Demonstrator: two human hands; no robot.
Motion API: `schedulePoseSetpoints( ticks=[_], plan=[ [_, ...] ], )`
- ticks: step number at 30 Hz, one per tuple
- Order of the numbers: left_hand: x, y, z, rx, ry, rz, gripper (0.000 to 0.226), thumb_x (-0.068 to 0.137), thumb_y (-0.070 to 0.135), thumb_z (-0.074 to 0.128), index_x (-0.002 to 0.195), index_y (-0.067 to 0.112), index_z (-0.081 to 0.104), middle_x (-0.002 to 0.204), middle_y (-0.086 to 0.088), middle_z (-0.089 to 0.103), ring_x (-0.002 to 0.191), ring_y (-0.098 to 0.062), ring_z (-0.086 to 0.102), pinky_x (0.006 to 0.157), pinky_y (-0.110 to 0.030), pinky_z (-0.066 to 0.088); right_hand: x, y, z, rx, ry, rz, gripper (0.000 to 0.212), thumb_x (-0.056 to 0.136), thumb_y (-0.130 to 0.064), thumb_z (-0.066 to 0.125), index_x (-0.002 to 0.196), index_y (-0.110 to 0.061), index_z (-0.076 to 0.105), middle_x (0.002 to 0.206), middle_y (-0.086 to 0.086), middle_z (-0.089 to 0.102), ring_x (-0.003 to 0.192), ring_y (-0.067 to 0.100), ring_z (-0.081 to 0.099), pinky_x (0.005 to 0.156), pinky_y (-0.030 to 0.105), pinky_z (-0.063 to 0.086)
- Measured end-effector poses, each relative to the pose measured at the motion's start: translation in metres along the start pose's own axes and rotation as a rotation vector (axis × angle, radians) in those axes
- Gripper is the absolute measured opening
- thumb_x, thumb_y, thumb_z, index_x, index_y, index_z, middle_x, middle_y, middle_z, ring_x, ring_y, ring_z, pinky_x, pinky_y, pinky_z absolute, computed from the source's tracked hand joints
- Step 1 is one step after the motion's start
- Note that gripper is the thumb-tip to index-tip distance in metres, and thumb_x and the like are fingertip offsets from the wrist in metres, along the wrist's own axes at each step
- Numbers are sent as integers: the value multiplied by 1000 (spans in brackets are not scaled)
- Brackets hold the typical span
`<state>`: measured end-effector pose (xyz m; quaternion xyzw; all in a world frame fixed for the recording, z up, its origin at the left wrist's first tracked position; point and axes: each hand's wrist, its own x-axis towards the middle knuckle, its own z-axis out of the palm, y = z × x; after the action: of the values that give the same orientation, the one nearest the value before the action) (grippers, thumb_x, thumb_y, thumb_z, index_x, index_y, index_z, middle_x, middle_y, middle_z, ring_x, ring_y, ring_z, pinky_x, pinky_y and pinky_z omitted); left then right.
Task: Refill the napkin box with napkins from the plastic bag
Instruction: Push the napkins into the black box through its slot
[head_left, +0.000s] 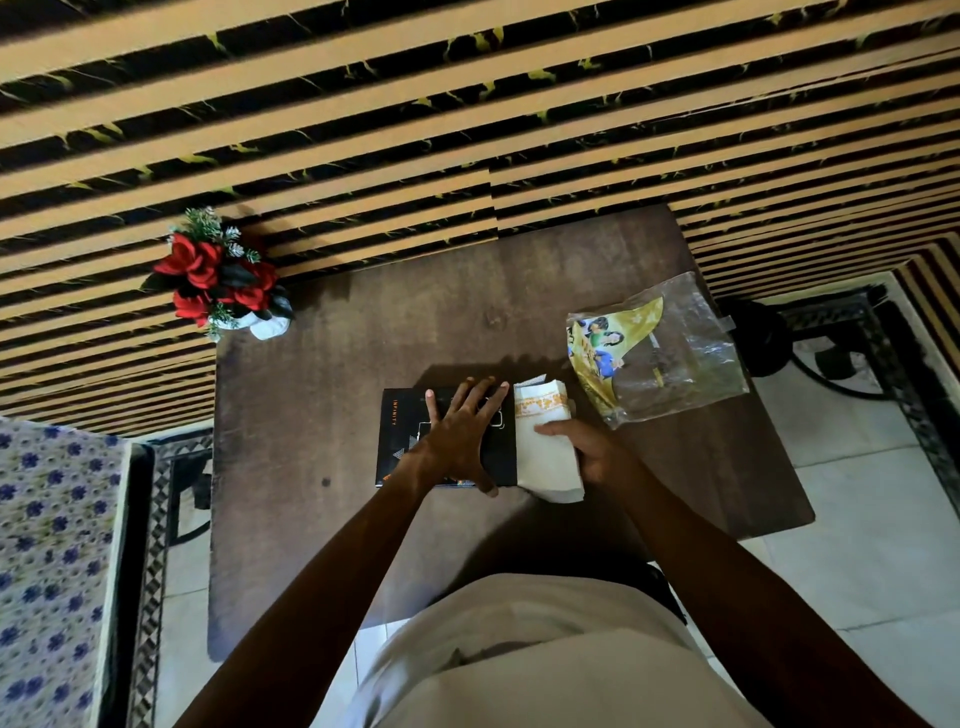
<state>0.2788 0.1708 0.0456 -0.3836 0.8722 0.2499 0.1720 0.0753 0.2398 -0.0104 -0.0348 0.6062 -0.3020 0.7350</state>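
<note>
The black napkin box (415, 441) lies flat in the middle of the brown table (311, 415); your left hand (457, 439) rests on its top with fingers spread flat, gripping nothing; just right of the box, touching it, your right hand (592, 452) grips the stack of white napkins (545, 447); the plastic bag (660, 348) lies farther right, looking empty; red flowers (218, 275) stand at the far left corner.

Both bare arms reach forward from the bottom of the view. The left hand (457, 436) lies palm down, fingers (491, 397) spread flat. The right hand (587, 449) is curled in a grip, thumb on top, wrist angled inward.
</note>
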Motion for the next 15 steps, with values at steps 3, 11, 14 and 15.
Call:
schedulePoseSetpoints(
  ticks=[3, 11, 14, 15],
  plan=[
    [2, -2, 1, 13, 1, -5, 146, 44, 59, 87, 152, 27, -7, 163, -4, -3, 149, -30, -10, 103, -75, -8, -3, -4, -1, -87, 42, -21, 52, 76, -15, 75, 125, -13, 56, 123, 13, 64, 115, 33, 59, 104, 49, 44],
    [2, 0, -1, 30, -20, 17, 134, 43, 57, 88, 148, 40, 6, 162, -6, -6, 148, -35, -13, 100, -80, -7, -10, 8, -16, -80, 30, -90, 42, 80, -1, 67, 120, -10, 58, 122, 17, 64, 111, 34, 61, 100, 51, 47],
    [3, 0, 1, 39, -25, 15, 134, 43, 58, 87, 148, 40, 6, 162, -7, -7, 147, -36, -14, 100, -80, -7, -10, 9, -4, -52, -16, -141, 50, 82, 0, 64, 129, -13, 53, 121, 17, 63, 113, 36, 59, 100, 54, 46],
    [3, 0, 1, 40, -27, 12, 135, 43, 57, 88, 149, 39, 5, 162, -7, -7, 147, -36, -14, 100, -80, -7, -9, 10, 3, -60, -4, -152, 49, 83, -1, 64, 128, -16, 53, 118, 15, 64, 111, 35, 59, 100, 54, 46]
  ],
)
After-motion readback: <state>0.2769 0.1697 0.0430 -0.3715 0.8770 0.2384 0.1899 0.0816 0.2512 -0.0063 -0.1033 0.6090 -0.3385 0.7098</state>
